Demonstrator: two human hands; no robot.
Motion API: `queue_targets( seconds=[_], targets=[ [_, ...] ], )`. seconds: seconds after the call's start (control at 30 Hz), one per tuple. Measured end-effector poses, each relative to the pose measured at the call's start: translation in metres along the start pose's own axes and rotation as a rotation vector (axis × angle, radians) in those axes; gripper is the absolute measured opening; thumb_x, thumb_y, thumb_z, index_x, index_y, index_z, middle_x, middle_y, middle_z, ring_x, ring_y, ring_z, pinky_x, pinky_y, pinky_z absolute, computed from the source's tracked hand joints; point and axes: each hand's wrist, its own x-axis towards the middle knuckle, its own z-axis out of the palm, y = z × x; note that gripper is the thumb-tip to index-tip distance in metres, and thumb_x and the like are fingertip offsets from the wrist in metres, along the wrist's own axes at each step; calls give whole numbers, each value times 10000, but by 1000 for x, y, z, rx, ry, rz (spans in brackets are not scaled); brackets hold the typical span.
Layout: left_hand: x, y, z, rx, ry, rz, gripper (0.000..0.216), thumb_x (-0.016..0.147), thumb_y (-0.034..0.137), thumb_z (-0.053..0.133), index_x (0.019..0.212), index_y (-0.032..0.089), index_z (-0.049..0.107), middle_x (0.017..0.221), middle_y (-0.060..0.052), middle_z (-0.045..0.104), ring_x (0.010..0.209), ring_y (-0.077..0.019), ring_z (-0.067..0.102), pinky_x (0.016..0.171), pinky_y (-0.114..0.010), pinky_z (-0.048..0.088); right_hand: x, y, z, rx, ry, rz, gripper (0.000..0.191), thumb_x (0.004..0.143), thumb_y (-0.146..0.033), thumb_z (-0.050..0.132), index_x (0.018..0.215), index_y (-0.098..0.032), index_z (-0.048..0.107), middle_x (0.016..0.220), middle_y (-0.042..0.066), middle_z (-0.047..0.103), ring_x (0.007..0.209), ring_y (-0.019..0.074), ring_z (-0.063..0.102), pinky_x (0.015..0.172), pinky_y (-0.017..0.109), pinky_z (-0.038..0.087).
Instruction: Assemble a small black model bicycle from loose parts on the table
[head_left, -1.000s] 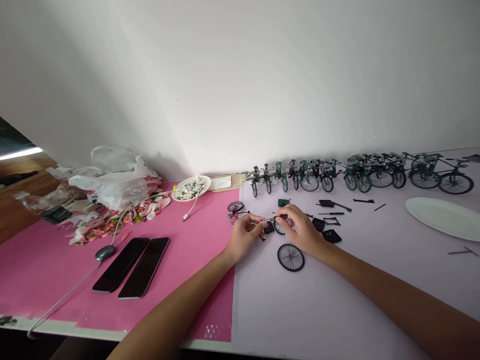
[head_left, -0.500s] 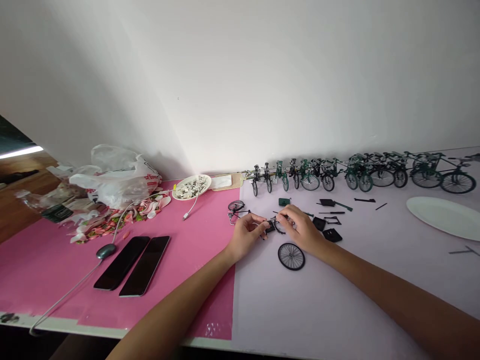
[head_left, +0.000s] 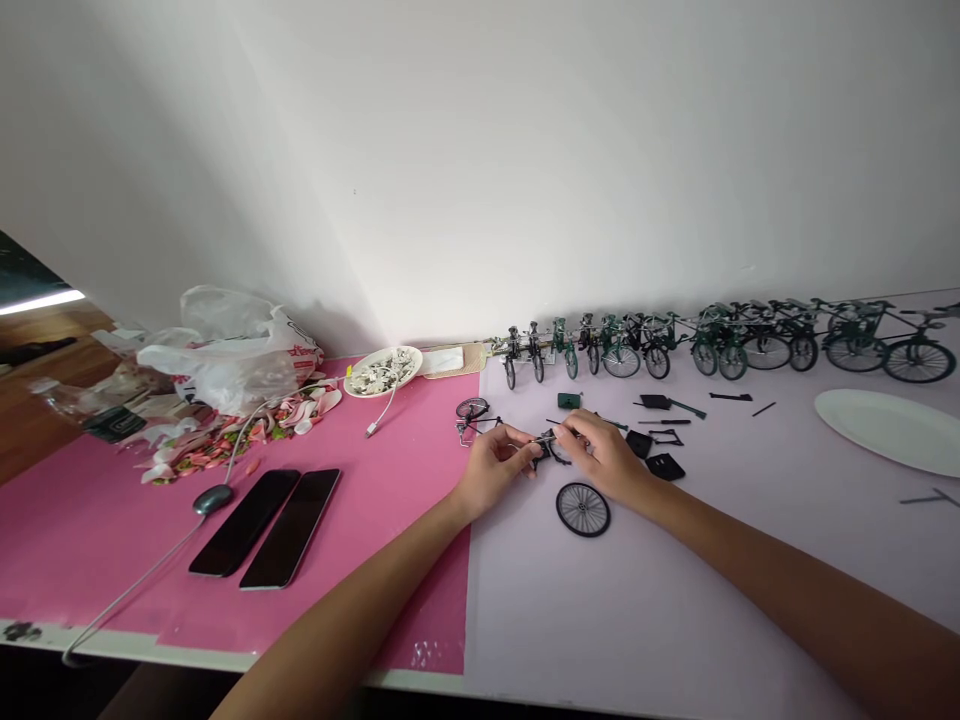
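Note:
Between my hands is a small black model bicycle part (head_left: 545,452) with a thin silvery piece along its top; its exact shape is partly covered by fingers. My left hand (head_left: 491,468) pinches it from the left with thumb and fingertips. From the right, my right hand (head_left: 600,455) is closed, its fingertips on the other end of the part. A loose spoked wheel (head_left: 583,510) lies flat just below the hands. Beyond my left hand lies a partial model bicycle (head_left: 474,418) with one wheel. Black flat pieces (head_left: 664,467) rest beside my right hand.
Finished-looking model bicycles (head_left: 621,348) line the wall. A white oval plate (head_left: 885,430) sits at right. Two phones (head_left: 291,530), a cable with a dark green oval piece (head_left: 213,499), a plate of small pale bits (head_left: 384,373) and a plastic bag (head_left: 232,360) occupy the left.
The black part has turned slightly between my fingers. Both hands stay in nearly the same place. The wheel and the other pieces have not moved.

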Motion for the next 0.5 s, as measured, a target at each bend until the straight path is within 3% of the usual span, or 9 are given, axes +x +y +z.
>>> queue_targets(
  seconds=[0.5],
  targets=[
    [0, -2, 1, 0, -45, -34, 491, 712, 515, 855, 880, 132, 598, 782, -18, 697, 555, -96, 651, 581, -236, 507, 0, -2, 1, 8, -48, 38, 388, 1059, -376, 395, 698, -234, 412, 706, 17, 520, 673, 179, 489, 628, 320, 397]
  ],
)
